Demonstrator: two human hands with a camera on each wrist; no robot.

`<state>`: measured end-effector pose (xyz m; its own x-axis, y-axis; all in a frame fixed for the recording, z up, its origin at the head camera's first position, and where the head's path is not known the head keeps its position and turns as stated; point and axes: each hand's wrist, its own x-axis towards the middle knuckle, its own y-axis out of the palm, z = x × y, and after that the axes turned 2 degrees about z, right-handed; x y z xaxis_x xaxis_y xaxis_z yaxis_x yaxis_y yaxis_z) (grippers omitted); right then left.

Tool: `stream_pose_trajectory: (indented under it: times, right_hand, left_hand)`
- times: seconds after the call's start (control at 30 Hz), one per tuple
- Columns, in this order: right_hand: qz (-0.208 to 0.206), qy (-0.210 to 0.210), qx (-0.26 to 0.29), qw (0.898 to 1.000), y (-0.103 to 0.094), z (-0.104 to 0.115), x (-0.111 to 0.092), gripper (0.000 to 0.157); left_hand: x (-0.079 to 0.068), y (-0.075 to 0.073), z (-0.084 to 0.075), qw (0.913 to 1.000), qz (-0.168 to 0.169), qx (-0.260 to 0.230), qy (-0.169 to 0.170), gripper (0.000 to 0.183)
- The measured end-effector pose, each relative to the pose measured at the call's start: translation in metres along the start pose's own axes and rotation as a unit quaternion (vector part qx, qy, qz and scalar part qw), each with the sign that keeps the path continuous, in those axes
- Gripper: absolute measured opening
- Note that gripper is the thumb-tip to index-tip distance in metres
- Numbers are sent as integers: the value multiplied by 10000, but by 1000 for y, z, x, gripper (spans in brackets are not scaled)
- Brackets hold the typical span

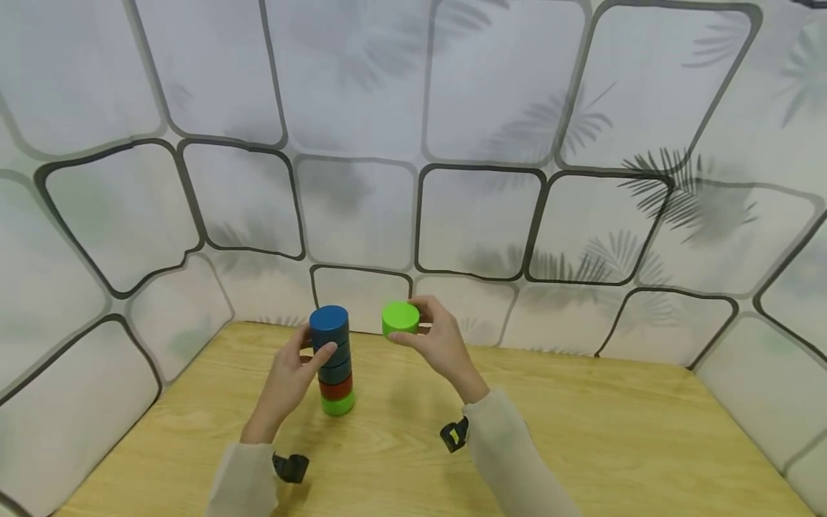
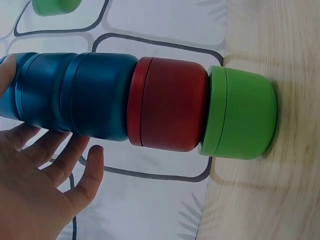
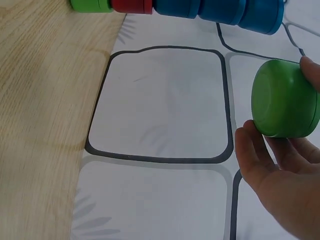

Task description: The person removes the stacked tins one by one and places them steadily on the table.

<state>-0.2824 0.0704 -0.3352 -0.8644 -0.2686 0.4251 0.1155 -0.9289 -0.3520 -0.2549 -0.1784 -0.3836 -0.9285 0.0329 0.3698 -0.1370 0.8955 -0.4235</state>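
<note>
A tower of round lidded tins stands on the table: a green tin [image 2: 245,114] at the bottom, a red tin [image 2: 172,104] on it, then three blue tins [image 2: 102,97]. My left hand [image 1: 287,373] holds the tower near its top, thumb on one side of the blue tins and fingers on the other. To the right of the tower, my right hand [image 1: 446,345] grips another green tin [image 1: 400,317] between thumb and fingers. This tin is held up in the air, about level with the tower's top, and its smooth underside shows in the right wrist view.
The wooden table [image 1: 614,431] extends widely to the right. Behind it rises a pale wall covering [image 1: 478,222] with dark rounded outlines and leaf prints, also along both sides. A black wrist device [image 1: 291,468] sits at the left sleeve, another black device [image 1: 454,434] at the right.
</note>
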Motion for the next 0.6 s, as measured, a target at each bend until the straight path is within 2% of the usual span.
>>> stream_pose_trajectory:
  times: [0.6]
  right_hand:
    - [-17,260,-168,9995,-4,-13,-8,49]
  left_hand:
    - [-1,-2,0,10000,18,28,-20,55]
